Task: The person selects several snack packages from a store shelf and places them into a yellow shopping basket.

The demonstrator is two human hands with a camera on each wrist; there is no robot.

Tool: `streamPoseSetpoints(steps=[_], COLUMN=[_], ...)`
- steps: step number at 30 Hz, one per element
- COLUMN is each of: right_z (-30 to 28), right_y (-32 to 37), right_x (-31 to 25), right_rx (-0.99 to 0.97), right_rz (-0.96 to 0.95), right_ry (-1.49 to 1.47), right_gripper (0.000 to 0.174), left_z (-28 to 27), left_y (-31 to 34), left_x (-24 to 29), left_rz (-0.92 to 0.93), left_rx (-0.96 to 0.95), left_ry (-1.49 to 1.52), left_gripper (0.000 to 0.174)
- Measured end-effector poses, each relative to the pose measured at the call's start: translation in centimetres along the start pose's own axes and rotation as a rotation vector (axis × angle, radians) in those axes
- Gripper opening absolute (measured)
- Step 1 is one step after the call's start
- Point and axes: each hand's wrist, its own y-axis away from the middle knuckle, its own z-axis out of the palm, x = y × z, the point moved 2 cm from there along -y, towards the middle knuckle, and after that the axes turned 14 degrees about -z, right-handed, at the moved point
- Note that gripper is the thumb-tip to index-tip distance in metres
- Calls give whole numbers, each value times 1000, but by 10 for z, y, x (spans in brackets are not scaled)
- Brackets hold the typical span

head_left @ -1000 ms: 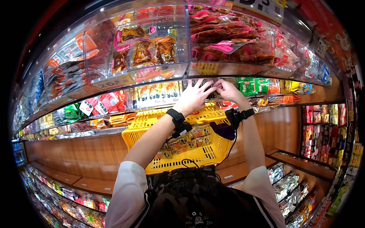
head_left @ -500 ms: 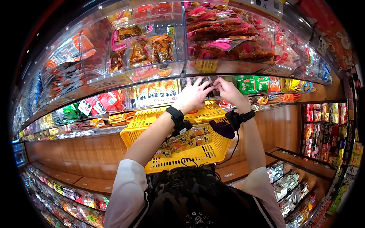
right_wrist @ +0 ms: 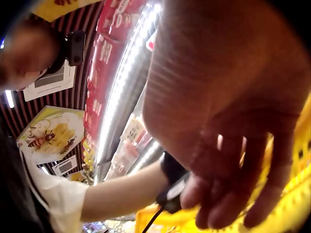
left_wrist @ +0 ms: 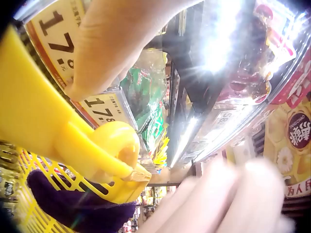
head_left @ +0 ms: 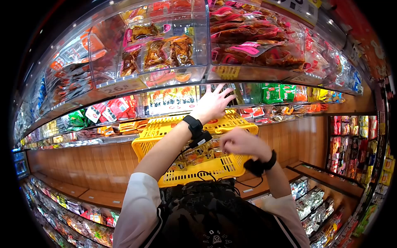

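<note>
In the head view my left hand reaches up to the middle shelf, fingers spread against dark packs. Its thumb and fingers stand wide apart in the left wrist view, with nothing between them. Lower and to the right, my right hand hovers over the yellow shopping basket, blurred by motion. Its fingers hang loosely curled in the right wrist view, and no pack shows in them. Several small yellowish packs lie inside the basket. A purple cloth hangs at the basket's side, below its yellow handle.
Clear bins of sauce-coloured packs overhang the hands. Green packs and white-and-orange packs flank the left hand. Price tags line the shelf edge. Behind the basket runs a wooden panel.
My right hand has left the shelf beside the left hand and come down and back over the basket. The left hand has stayed at the shelf.
</note>
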Motion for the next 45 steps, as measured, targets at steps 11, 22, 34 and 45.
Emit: streamPoseSetpoints(steps=[11, 22, 34, 45], right_z=[138, 138, 127, 19], right_y=[14, 13, 38, 63], right_x=[169, 182, 164, 34], right_rx=[464, 526, 574, 1209], right_rz=[143, 233, 192, -181], right_ry=[907, 866, 533, -487], right_gripper=[83, 61, 26, 34], left_z=[0, -2, 1, -3], left_y=[2, 2, 2, 1], left_x=[0, 0, 0, 1], left_rz=[-13, -13, -6, -5], left_rx=[-1, 8, 32, 19], left_ry=[-3, 25, 29, 46], left_gripper=[68, 67, 63, 67])
